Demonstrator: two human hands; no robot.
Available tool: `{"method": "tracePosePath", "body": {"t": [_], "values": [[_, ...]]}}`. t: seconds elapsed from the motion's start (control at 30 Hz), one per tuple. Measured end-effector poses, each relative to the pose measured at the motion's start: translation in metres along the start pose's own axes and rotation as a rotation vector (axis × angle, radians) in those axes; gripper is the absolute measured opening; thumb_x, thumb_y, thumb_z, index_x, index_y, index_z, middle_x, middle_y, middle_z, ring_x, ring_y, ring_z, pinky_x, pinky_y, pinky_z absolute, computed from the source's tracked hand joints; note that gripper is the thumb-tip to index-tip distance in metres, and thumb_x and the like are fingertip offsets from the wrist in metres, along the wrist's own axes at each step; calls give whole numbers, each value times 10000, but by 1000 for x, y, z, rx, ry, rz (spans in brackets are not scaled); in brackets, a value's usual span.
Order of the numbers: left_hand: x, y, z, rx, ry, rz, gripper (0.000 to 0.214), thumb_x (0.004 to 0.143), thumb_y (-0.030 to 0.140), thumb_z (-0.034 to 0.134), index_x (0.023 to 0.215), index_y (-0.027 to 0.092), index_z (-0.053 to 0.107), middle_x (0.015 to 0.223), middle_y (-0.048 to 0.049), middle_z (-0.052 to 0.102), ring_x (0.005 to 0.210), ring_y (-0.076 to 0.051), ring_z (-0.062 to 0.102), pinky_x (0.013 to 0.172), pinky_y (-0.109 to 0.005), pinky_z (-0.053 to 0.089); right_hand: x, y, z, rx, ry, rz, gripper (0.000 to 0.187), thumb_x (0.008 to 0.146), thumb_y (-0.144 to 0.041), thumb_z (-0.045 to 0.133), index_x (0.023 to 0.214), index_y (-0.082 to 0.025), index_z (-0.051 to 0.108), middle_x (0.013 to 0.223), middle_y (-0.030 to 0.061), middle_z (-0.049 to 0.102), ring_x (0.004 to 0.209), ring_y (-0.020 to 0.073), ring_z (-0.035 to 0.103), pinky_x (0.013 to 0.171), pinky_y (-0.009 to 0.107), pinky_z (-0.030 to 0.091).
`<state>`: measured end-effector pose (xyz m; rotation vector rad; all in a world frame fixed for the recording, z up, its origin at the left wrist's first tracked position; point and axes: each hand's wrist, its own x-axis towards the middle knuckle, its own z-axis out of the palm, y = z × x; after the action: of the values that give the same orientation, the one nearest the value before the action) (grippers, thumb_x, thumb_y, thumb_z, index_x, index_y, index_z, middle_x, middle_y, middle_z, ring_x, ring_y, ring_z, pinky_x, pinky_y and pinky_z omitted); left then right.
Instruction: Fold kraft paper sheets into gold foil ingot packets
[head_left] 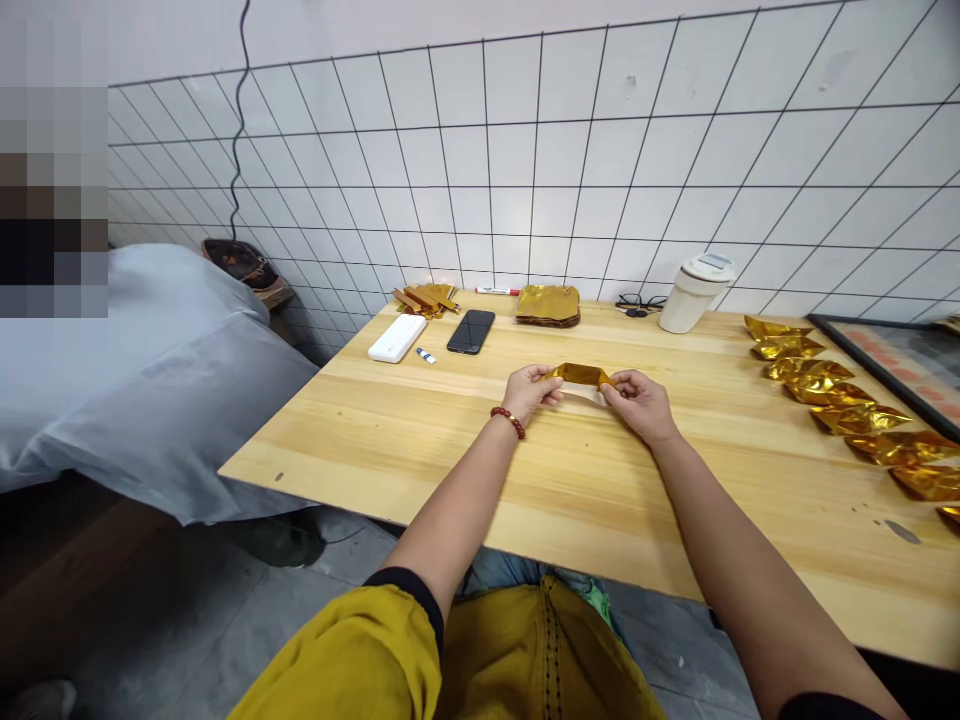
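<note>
Between my two hands is a partly folded piece of gold foil paper [581,374], held just above the wooden table. My left hand [531,392], with a red bead bracelet [508,421] at its wrist, pinches the left end. At the right end, the fingers and thumb of my right hand [637,402] are closed on it. Behind the hands lies a stack of gold foil sheets [548,306]. A row of folded gold foil pieces [825,391] runs down the right side of the table.
On the wooden table [360,430] are a white power bank [397,338], a black phone [471,332], a small blue-and-white item [426,355], folded gold strips [426,299], a marker [496,291], glasses [640,304], a white cup [696,293] and a black-edged frame [892,370]. A person in grey [165,370] is at left.
</note>
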<state>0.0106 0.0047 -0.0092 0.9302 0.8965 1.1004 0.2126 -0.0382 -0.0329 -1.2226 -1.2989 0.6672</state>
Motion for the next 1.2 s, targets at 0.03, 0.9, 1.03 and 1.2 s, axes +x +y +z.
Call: {"method": "tracePosePath", "body": {"t": [0.03,0.9,1.03,1.2], "values": [[0,1,0,-11,-4,-8,281,651,59,784,881,92,627,654,9,661,452,-77,606,433,-167,457,-1,-1,1,-20,-3,-15,403,666,-539,779,795,-181,650,613,-6,625,495,93,512,471,219,391],[-4,0,2,85,-16,2,191,719,24,599,801,163,496,564,62,569,439,-117,620,452,-191,470,-1,-9,-3,90,-78,-51,243,712,-401,741,844,-215,656,688,-26,604,468,95,520,468,245,462],[-3,-3,3,244,-38,3,87,731,47,592,746,132,598,511,24,581,417,-97,584,428,-171,420,-1,-8,-8,24,-93,-6,186,726,-391,689,771,-212,709,706,6,658,523,127,567,562,290,506],[-2,2,-2,358,-22,46,275,676,27,568,892,112,716,417,45,530,358,-67,468,406,-167,333,-2,-10,-12,-149,-188,-111,261,690,-311,669,926,-234,751,956,48,717,884,229,657,788,347,527]]}}
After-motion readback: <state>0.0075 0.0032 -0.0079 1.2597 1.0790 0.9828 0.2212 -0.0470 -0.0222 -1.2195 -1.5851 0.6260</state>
